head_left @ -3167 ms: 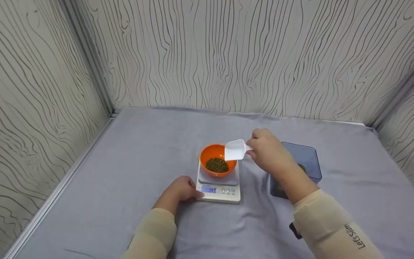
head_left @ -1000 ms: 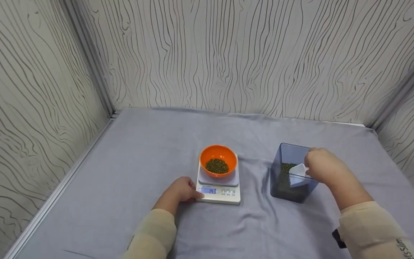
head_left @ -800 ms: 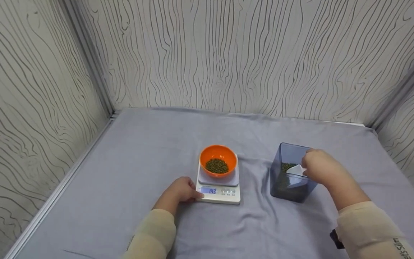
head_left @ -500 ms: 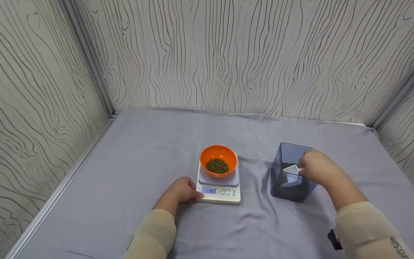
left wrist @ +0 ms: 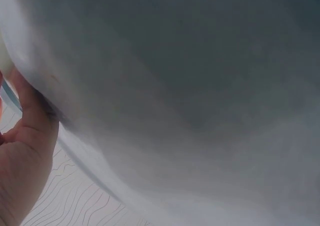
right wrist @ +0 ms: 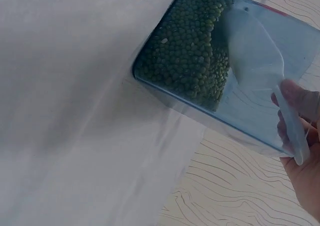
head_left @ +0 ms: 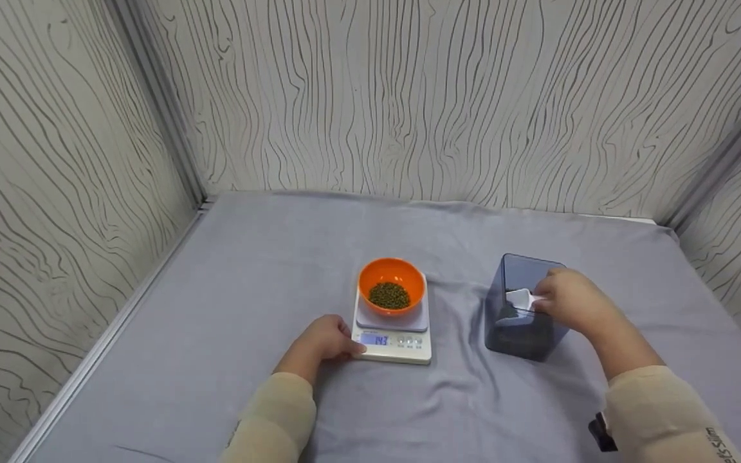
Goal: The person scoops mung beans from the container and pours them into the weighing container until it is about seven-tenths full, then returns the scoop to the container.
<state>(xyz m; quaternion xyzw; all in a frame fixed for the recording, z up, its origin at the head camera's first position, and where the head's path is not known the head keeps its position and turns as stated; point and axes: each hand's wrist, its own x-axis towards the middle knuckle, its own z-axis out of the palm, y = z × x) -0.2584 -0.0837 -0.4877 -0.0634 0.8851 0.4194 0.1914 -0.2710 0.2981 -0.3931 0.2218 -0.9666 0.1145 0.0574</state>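
In the head view, my right hand (head_left: 573, 297) grips the handle of a white scoop (head_left: 520, 299) inside a clear bluish container (head_left: 495, 318). The right wrist view shows the scoop's blade (right wrist: 257, 54) partly among green mung beans (right wrist: 175, 51). My left hand (head_left: 324, 339) holds the front left corner of a white kitchen scale (head_left: 402, 354), thumb on top beside the lit display, which seems to read 143. On the scale's platform sits an orange bowl (head_left: 391, 269) with a small heap of mung beans (head_left: 388, 296) in it.
A grey cloth (head_left: 267, 257) with some wrinkles covers the table. Wood-patterned panels (head_left: 383, 96) rise at the back and sides, with metal rails (head_left: 158, 109) at the corners. The container stands right of the scale, a short gap between them.
From above the bowl, my right hand has carried the scoop rightward into the container. Within the last second the scoop has shifted slightly left there. My left hand has stayed at the scale.
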